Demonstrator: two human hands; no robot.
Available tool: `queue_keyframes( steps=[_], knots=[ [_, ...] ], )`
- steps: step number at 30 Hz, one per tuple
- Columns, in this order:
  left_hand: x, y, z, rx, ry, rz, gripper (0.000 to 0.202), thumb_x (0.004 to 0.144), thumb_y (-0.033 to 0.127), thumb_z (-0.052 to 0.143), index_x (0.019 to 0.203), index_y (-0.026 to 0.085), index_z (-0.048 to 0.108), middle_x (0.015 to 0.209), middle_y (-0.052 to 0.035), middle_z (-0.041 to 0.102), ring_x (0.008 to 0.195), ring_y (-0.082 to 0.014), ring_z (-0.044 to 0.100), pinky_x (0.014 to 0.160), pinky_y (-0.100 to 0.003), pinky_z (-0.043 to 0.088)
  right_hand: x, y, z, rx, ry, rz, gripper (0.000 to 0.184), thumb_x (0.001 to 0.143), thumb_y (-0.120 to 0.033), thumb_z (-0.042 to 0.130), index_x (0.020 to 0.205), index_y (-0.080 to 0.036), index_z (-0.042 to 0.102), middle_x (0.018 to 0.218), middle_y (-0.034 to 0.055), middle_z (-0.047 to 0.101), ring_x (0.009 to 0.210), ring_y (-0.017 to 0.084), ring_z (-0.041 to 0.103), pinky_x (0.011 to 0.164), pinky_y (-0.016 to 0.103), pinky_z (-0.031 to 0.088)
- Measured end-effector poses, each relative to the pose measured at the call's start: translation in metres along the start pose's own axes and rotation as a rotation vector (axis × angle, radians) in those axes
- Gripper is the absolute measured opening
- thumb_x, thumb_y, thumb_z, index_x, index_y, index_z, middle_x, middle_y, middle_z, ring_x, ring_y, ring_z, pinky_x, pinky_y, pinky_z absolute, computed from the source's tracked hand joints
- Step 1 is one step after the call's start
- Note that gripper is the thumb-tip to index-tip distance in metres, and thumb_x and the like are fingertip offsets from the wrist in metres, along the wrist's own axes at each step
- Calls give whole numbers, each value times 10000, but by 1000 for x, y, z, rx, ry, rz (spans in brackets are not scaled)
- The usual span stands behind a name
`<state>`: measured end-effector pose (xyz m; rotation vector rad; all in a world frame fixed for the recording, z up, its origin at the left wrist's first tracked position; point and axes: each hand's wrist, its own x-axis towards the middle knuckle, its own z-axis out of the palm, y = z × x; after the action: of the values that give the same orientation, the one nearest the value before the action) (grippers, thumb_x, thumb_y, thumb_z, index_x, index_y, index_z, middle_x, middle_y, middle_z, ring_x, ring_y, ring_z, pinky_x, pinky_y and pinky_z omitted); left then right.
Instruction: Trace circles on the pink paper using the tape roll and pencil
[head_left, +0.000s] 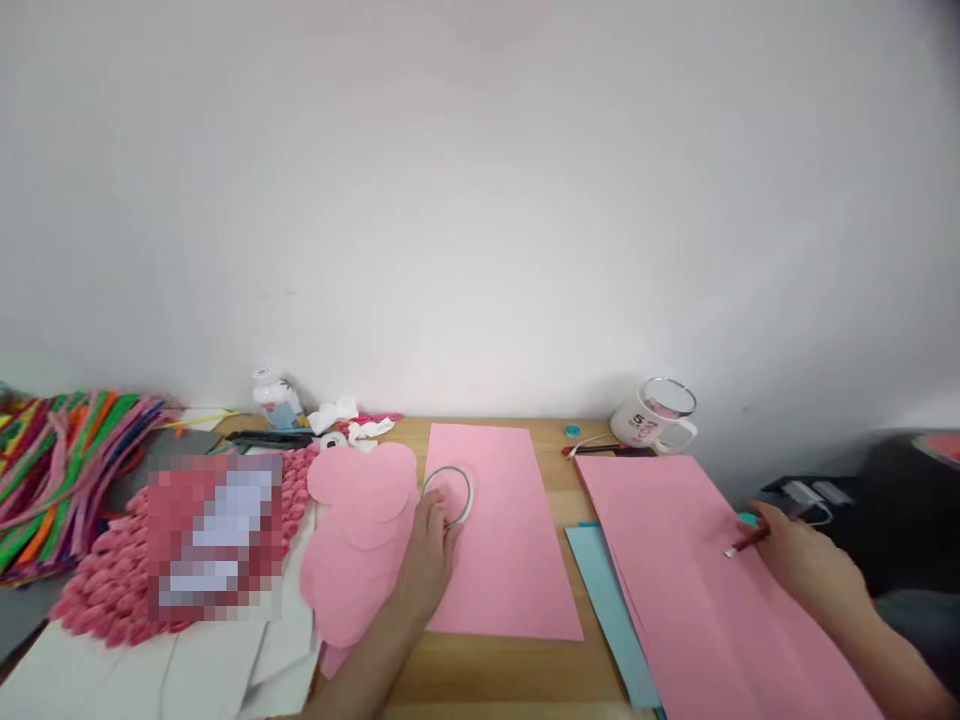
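Note:
My left hand (430, 545) rests on a pink paper sheet (499, 540) at the table's middle, its fingers closed on the rim of a thin white ring (452, 493) that lies on the sheet. Cut pink paper circles (360, 510) are stacked just left of that hand. My right hand (799, 560) lies on a larger stack of pink sheets (675, 560) at the right and pinches a red pencil (742, 545) whose tip points left onto the paper.
Blue sheets (600, 590) stick out under the right pink stack. A glass mug (656, 415) and a small teal cap (573, 431) stand by the wall. Pink twisted stems (112, 580), colourful pipe cleaners (60, 460), a small bottle (276, 400) and white paper (150, 670) crowd the left.

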<state>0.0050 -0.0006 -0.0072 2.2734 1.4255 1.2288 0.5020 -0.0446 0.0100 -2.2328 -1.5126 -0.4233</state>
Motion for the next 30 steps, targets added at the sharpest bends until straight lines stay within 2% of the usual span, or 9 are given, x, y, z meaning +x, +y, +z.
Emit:
queue_keyframes(
  steps=[2,6,9,11,14,17,22,27,30],
  knots=[
    [-2,-2,5,65,-41,34,85,916,174,371,925,194,453,1155,-125,510,1102,-230,530,858,-396,504,-2,-38,-4,-5,-41,-102,294,841,-325,511,1026,-179,686,852,218,707,644,300,684,457,341,416],
    [-5,-3,11,200,-149,40,125,882,103,382,913,180,475,1136,-125,529,1132,-267,508,896,-457,468,-14,-142,-4,410,-133,-316,330,869,-360,495,1157,-231,591,1129,130,670,924,258,681,714,338,547],
    [-5,5,5,279,-287,-3,158,858,65,389,908,180,486,1078,-99,554,1112,-275,510,893,-476,449,-30,-204,5,517,-307,-533,381,844,-289,534,1219,-233,566,1280,120,592,1188,268,557,931,389,502],
    [-2,14,-4,320,-379,-49,180,845,43,393,917,175,491,1041,-90,563,1055,-273,526,881,-482,437,-39,-228,11,506,-431,-632,496,781,-256,627,1269,-216,545,1371,136,514,1289,296,453,1011,436,443],
    [13,26,-20,285,-501,-94,127,862,76,411,888,177,483,920,-59,561,854,-228,541,741,-384,461,-50,-243,16,437,-598,-652,657,623,-185,766,1252,-182,576,1421,176,444,1336,354,367,1065,486,372],
    [38,27,-25,315,-428,-57,135,859,68,408,865,186,472,890,-49,538,855,-227,516,706,-353,438,-55,-245,15,388,-705,-612,690,556,-126,786,1222,-161,607,1420,195,436,1348,374,332,1084,500,338],
    [72,8,5,355,-282,-14,177,827,22,442,859,189,493,929,-47,534,915,-222,514,755,-365,445,-50,-246,3,385,-743,-599,670,562,-116,767,1209,-192,612,1409,160,466,1335,343,372,1068,466,362],
    [78,-5,33,492,-198,-79,186,814,24,478,887,181,546,1083,-88,531,1166,-289,427,883,-450,421,-17,-267,-6,387,-733,-523,414,655,-171,717,1066,-192,670,1029,130,705,975,321,646,843,434,498],
    [74,-4,34,527,-223,-134,211,810,18,456,902,176,562,1112,-102,522,1174,-291,417,892,-456,417,10,-299,4,577,-596,-342,197,778,-244,595,958,-243,676,909,63,727,856,253,675,737,348,510]
  ],
)
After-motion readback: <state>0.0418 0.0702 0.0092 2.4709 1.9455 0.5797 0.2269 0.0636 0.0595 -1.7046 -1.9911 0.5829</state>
